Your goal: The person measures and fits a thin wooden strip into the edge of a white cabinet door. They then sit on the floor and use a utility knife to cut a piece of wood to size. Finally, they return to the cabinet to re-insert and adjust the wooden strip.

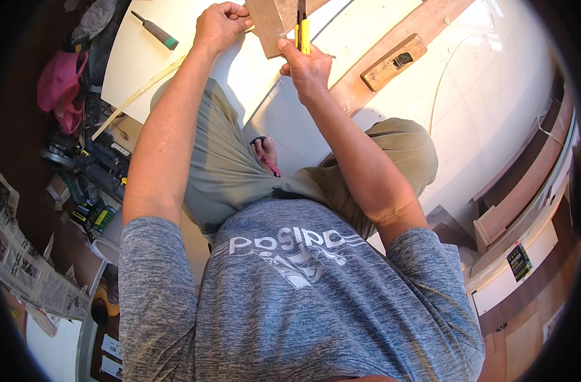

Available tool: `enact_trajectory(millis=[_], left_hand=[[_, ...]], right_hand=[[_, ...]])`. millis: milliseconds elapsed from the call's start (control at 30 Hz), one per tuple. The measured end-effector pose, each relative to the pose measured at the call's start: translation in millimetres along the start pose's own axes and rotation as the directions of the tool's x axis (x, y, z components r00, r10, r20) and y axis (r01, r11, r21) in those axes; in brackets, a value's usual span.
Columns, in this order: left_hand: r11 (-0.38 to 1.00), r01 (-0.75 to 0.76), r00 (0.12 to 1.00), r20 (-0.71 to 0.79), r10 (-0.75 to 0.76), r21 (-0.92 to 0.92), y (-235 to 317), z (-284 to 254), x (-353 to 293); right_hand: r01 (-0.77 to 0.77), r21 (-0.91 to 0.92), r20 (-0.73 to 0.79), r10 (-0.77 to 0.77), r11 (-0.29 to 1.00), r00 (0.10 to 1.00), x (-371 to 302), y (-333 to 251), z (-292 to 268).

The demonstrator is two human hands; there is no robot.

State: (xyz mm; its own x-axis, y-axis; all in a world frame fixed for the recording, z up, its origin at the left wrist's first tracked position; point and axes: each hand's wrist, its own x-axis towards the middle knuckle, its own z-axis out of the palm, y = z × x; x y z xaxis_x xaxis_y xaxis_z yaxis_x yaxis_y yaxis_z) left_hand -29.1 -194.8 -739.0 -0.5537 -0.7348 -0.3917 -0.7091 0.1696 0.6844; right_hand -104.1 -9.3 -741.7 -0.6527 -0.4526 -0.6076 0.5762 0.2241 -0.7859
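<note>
At the top of the view my right hand (308, 67) is closed around a yellow-handled tool (305, 37) with a dark upper part. Its exact kind is hard to make out. The right thumb presses the lower corner of a flat wooden board (265, 27), which is held tilted and cut off by the upper edge. Left of the board, the fingers of my left hand (219, 27) are pinched together close to its edge. A thin pale strip (151, 81) seems to run from these fingers behind my left forearm and over the table's edge.
A screwdriver or chisel with a green-ended handle (155, 33) lies on the white tabletop (121, 70) to the left. A wooden hand plane (392, 62) sits beside a long plank (360, 76) on the right. Tools and a pink bag (61, 89) crowd the far left.
</note>
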Motion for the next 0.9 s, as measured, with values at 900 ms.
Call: enact_trajectory(millis=[900], left_hand=[[0.999,-0.01,1.0,0.004,0.01,0.035,-2.5,-0.3,2.3]], right_hand=[[-0.001,-0.017,-0.005,0.001,1.0,1.0,1.5,1.4,-0.5]])
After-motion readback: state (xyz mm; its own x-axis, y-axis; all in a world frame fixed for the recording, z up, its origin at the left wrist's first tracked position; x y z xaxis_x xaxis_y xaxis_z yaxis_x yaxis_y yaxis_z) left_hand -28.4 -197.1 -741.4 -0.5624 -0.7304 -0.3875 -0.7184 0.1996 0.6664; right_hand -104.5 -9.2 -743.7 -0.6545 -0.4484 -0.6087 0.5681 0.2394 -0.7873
